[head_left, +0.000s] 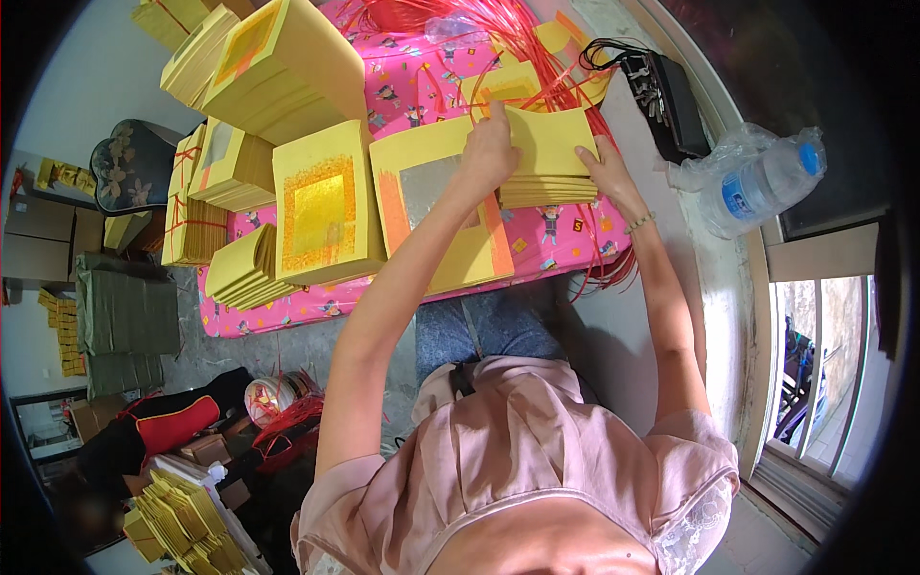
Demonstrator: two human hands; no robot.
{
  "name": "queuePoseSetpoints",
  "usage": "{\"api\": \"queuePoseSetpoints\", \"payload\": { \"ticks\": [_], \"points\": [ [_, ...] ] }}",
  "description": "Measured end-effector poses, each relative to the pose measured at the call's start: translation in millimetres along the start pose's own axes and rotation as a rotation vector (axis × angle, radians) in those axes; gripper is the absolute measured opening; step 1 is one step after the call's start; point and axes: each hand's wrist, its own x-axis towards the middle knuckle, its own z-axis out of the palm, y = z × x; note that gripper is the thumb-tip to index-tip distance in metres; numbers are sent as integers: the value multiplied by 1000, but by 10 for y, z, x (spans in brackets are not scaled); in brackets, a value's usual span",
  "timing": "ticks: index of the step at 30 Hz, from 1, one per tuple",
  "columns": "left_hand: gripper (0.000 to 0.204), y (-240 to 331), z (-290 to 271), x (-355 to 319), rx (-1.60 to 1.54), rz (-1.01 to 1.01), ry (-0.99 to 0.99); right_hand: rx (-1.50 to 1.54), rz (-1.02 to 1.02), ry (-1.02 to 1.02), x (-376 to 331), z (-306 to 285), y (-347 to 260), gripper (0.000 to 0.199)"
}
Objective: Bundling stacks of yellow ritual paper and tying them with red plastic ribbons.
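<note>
Lying leftmost, flat on the pink patterned cloth: gold-foil square sheet stack, then silver-centred sheet, partly hidden under forearm. Left hand pressed flat, fingers together, on yellow paper bundle; right hand clamped on its right edge, fingertips hidden. Thin red strings tangled behind; crinkled plastic bottle far right.

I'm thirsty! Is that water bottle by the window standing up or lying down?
Lying down. The clear water bottle rests on its side on the ledge, its blue cap pointing sideways toward the window, beside a crumpled plastic bag.
</note>
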Motion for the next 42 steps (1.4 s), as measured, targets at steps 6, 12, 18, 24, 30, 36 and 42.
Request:
{"api": "queuePoseSetpoints", "payload": {
  "ticks": [6,12,18,24,30,36,42],
  "points": [
    [63,-21,102,27,219,41,-77,-295,-21,4,-89,1,-187,40],
    [59,42,126,-3,309,45,-83,-420,-41,31,-131,13,-238,42],
    [57,34,70,-4,282,32,-85,-784,-269,245,-211,119,-593,47],
    [54,87,47,-16,264,17,-98,-742,-424,42,-59,266,-473,62],
    [54,77,184,-113,320,124,29,-940,-392,-82,-42,436,-199,68],
    [63,-60,126,-261,226,374,357,-1065,-316,-108,-84,498,-271,66],
    [33,-116,-534,-857,-106,237,140,-1006,-416,-50,-35,454,-175,69]
  ]
}}
